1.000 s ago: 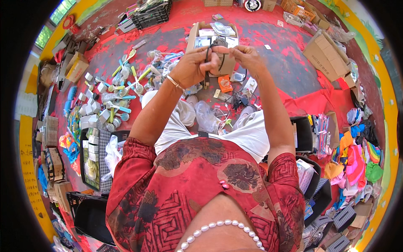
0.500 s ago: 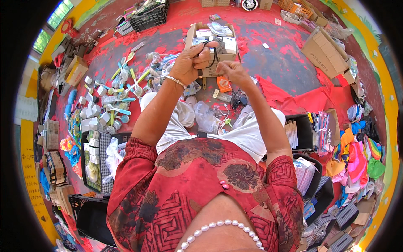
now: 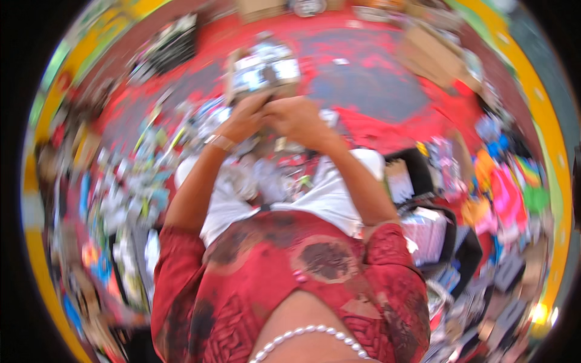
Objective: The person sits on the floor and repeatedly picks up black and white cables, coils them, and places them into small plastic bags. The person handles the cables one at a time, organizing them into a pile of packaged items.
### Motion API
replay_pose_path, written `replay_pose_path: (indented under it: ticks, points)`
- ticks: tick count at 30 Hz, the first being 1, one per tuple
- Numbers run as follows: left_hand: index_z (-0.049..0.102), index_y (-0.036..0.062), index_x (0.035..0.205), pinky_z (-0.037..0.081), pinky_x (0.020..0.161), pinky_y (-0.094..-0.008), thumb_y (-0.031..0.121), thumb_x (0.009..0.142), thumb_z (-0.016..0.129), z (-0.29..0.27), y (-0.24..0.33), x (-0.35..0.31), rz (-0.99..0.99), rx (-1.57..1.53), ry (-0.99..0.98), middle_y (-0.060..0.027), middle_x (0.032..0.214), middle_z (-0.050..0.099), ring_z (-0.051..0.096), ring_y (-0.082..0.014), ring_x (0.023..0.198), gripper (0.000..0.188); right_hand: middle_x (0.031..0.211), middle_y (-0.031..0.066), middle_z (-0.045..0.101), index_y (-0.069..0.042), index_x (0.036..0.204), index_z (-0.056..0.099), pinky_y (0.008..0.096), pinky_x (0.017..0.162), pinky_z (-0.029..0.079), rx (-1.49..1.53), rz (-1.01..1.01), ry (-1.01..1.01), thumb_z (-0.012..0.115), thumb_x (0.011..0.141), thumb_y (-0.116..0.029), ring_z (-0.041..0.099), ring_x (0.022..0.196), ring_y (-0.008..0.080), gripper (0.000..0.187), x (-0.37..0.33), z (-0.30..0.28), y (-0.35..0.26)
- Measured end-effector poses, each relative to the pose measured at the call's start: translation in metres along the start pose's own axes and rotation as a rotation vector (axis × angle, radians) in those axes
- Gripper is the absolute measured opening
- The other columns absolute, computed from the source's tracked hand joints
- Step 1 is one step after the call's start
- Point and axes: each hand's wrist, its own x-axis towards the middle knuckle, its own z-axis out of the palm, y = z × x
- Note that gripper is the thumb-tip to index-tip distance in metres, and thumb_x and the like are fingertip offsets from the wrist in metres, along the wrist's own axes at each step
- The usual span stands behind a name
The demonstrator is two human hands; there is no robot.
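Note:
My left hand (image 3: 245, 120) and my right hand (image 3: 299, 123) meet in front of me, above my lap, both with fingers closed. A dark cable (image 3: 269, 75) sticks up from my left hand, smeared by motion. Whatever lies between the right fingers is hidden by the hand and the blur. Just beyond my hands stands an open cardboard box (image 3: 232, 75) with white packages (image 3: 254, 71) in it. Between my legs lie clear plastic bags (image 3: 266, 175) and small loose items too blurred to name.
Many white and green items (image 3: 133, 187) are spread on the red floor to the left. At my right stand black bins (image 3: 417, 172), one with pink packs (image 3: 423, 233). Farther right are a bright cloth heap (image 3: 505, 193) and a large cardboard box (image 3: 436, 57).
My right hand has come in to meet the left, and both hands sit lower. The view has swung, so the surroundings shift left and blur. The cable's hanging loop no longer shows.

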Motion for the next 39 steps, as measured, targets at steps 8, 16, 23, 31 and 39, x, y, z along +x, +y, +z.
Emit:
replay_pose_path:
  ticks: [8,16,23,31,39]
  points:
    - [0.047,-0.0005,0.118,0.038,0.056,-0.0173,0.018,0.093,0.039,0.007,0.037,0.02,-0.209,-0.702,-0.192,-0.0033,0.084,0.058,0.051,-0.0056,0.067,0.032,0.068,0.0115,0.062,-0.009,0.074,0.068,0.0358,0.06,0.046,0.166,0.014,0.139,0.063,0.064,-0.028,0.06,0.064,0.0279,0.022,-0.023,-0.052,0.008]
    - [0.039,-0.0025,0.125,0.046,0.089,-0.0284,0.014,0.092,0.039,0.022,0.028,0.031,-0.385,-1.426,0.133,-0.0131,0.121,0.05,0.053,-0.0196,0.108,0.036,0.073,0.0086,0.065,-0.008,0.076,0.069,0.0309,0.063,0.048,0.514,-0.081,0.131,0.066,0.061,-0.029,0.062,0.068,0.0202,0.026,-0.027,-0.058,0.026]
    - [0.039,-0.0111,0.118,0.046,0.09,-0.0333,0.012,0.094,0.035,0.011,0.016,0.029,-0.244,-1.661,0.156,-0.0232,0.119,0.048,0.052,-0.0287,0.108,0.033,0.06,0.0055,0.058,-0.002,0.073,0.063,0.0262,0.051,0.042,0.355,0.025,-0.17,0.063,0.073,-0.014,0.053,0.054,0.0109,0.012,-0.024,-0.065,-0.01]
    - [0.047,-0.0062,0.109,0.049,0.08,-0.0271,0.013,0.093,0.037,0.005,0.045,0.019,-0.301,-1.133,0.134,-0.0174,0.114,0.053,0.06,-0.0203,0.091,0.027,0.062,0.0017,0.057,0.001,0.075,0.063,0.022,0.053,0.041,0.452,-0.022,-0.028,0.064,0.075,-0.007,0.049,0.059,0.0054,0.008,-0.005,-0.055,-0.008]
    - [0.054,-0.0016,0.098,0.033,0.048,-0.0169,0.024,0.095,0.033,0.001,0.052,0.005,-0.237,-1.299,0.011,-0.0032,0.069,0.056,0.039,-0.0055,0.05,0.033,0.061,-0.0024,0.056,-0.004,0.074,0.065,0.0212,0.048,0.037,0.708,0.273,-0.03,0.067,0.074,-0.02,0.048,0.053,0.0054,0.017,0.018,-0.05,0.041]
